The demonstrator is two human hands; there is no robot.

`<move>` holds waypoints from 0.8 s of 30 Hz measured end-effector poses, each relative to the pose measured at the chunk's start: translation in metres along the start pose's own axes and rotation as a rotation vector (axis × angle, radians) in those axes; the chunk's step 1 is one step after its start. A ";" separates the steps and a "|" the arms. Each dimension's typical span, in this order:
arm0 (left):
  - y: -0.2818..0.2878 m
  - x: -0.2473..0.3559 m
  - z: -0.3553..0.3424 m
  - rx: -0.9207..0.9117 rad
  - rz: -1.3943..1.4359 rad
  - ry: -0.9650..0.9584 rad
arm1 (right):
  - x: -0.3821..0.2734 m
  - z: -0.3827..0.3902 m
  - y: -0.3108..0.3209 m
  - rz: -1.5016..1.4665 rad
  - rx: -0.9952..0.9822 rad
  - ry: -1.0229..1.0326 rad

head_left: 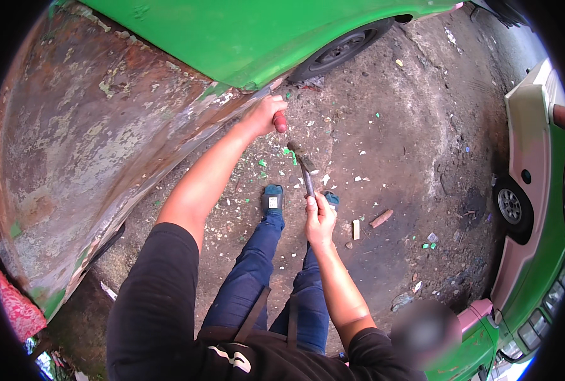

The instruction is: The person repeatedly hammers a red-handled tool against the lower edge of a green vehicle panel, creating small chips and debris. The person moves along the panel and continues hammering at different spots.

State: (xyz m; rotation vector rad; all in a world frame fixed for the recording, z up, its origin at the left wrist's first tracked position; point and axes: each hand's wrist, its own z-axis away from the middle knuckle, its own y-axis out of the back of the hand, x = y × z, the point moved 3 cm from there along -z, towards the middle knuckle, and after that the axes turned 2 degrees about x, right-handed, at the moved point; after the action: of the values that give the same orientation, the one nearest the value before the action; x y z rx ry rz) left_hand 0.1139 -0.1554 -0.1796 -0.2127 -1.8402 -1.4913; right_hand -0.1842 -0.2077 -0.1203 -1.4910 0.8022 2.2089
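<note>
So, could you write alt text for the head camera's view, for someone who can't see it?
A person's right hand grips a hammer and the left hand a red handle, beside a green vehicle with a bare, rust-stained panel. Pale and green chips litter the ground; another vehicle, partly green, stands at right.

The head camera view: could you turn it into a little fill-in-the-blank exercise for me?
1. The right hand is gripping a ____.
2. The handle sticking out of the left hand is coloured ____.
3. Beside the wheel at the top, the car body is painted ____.
4. The person's trousers are ____.

Missing words: hammer; red; green; blue.
</note>
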 end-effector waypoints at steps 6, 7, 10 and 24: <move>-0.009 -0.004 0.003 0.048 0.001 -0.010 | -0.010 -0.007 0.005 0.020 -0.012 -0.019; -0.009 -0.005 0.004 0.056 0.005 -0.007 | -0.013 -0.009 0.006 0.010 0.007 0.045; -0.006 -0.003 -0.003 0.077 0.018 -0.010 | -0.017 -0.016 0.004 -0.006 0.063 0.244; -0.005 0.004 0.027 0.078 -0.022 0.060 | -0.011 -0.010 0.009 -0.053 0.036 -0.040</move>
State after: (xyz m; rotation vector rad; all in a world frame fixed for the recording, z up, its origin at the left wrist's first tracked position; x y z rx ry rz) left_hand 0.0966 -0.1334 -0.1820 -0.1095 -1.8533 -1.4224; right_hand -0.1781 -0.2204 -0.1111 -1.4303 0.7765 2.1675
